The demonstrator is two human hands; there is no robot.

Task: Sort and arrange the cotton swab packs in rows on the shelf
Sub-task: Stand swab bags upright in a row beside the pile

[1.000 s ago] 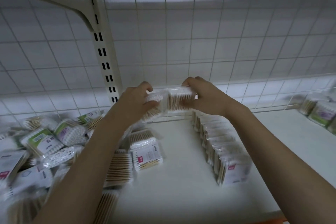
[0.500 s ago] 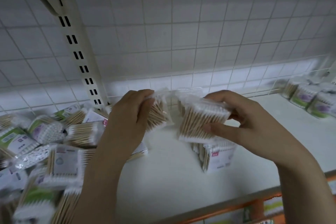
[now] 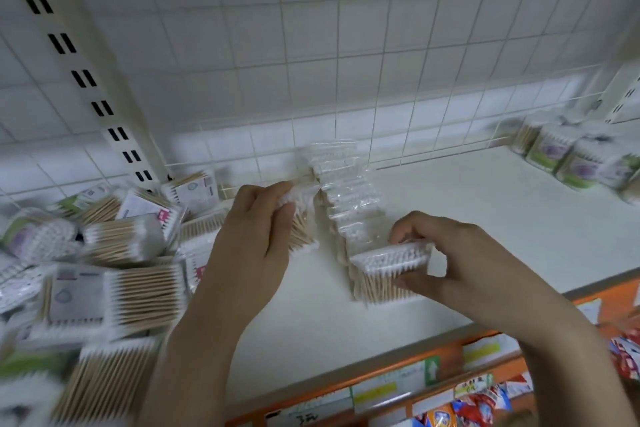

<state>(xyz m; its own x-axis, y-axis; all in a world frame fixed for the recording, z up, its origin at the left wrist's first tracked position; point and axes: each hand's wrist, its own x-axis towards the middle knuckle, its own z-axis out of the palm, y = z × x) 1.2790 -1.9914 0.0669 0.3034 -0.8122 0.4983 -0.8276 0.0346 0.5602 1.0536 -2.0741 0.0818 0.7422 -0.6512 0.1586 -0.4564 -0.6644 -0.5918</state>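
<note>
The person stands at a white shelf (image 3: 467, 218) with both arms reaching in. The left hand (image 3: 258, 229) is curled around a cotton swab pack (image 3: 301, 215), fingers over its top edge and the wooden sticks showing just below the fingertips; the pack is held above the shelf surface, a little to the left of the standing row.

The right hand (image 3: 460, 260) pinches another pack (image 3: 388, 269) between thumb below and fingers above. This pack stands upright with its white cotton tips on top and wooden sticks pointing down, and it sits at the near end of the row of packs (image 3: 341, 194), touching or almost touching the pack behind it; the blur makes it hard to say which. The row runs away from the right hand toward the wire-grid back panel (image 3: 346, 45).

Beyond the left hand's outer side lies a jumbled heap of loose packs (image 3: 114, 253), some with green labels, some with pink, lying flat and tilted over one another. Far off past the right hand, at the shelf's back corner, stands a group of green-labelled packs (image 3: 571, 163), upright and close together. Under the right forearm runs the shelf's orange front edge with price tags (image 3: 398, 388).
</note>
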